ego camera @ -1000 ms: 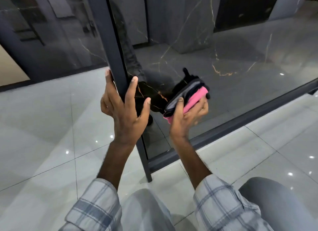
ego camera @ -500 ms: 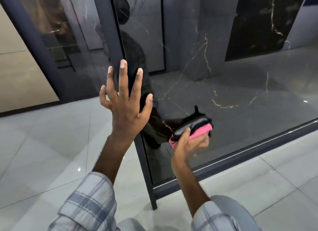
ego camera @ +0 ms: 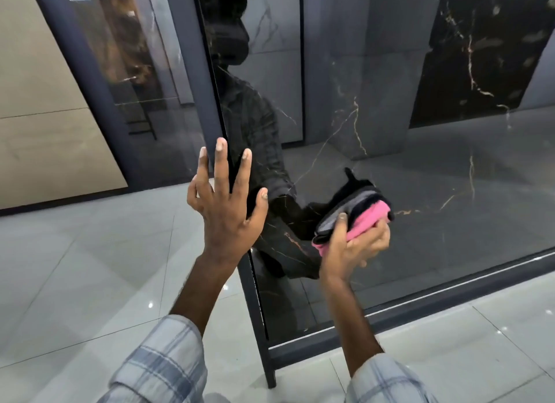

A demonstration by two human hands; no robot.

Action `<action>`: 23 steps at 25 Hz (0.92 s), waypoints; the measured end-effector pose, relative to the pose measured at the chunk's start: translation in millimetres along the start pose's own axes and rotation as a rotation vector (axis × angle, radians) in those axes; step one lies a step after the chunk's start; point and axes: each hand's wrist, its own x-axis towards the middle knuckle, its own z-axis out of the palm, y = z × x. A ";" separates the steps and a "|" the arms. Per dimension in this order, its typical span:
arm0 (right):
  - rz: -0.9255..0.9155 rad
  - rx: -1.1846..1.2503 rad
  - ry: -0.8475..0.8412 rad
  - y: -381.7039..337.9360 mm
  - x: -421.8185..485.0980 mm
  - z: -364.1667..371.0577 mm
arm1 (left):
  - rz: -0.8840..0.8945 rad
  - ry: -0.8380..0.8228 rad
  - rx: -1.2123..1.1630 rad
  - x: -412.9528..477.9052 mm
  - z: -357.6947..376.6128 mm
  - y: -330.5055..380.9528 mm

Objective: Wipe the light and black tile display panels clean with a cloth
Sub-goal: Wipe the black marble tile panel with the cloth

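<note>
A glossy black marble tile panel (ego camera: 420, 192) with gold veins stands in a dark metal frame (ego camera: 207, 102). My right hand (ego camera: 351, 249) grips a folded pink and grey cloth (ego camera: 357, 216) and holds it against the panel's lower left area. My left hand (ego camera: 225, 204) is spread flat with straight fingers over the frame's left edge, the thumb on the black tile. A beige, light tile panel (ego camera: 39, 117) stands further back on the left. My reflection shows in the black panel.
The floor (ego camera: 90, 282) is glossy pale grey tile. A frame leg (ego camera: 270, 369) stands on it near my sleeves. Another dark glossy panel (ego camera: 144, 87) sits between the beige one and the frame post.
My left hand let go of the frame edge, opened and slid higher up it. The cloth hand stayed low on the black panel. My view rose.
</note>
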 end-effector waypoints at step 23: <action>-0.622 -0.175 -0.046 -150.1 55.3 27.5 | 0.168 0.125 0.086 88.3 -21.3 6.6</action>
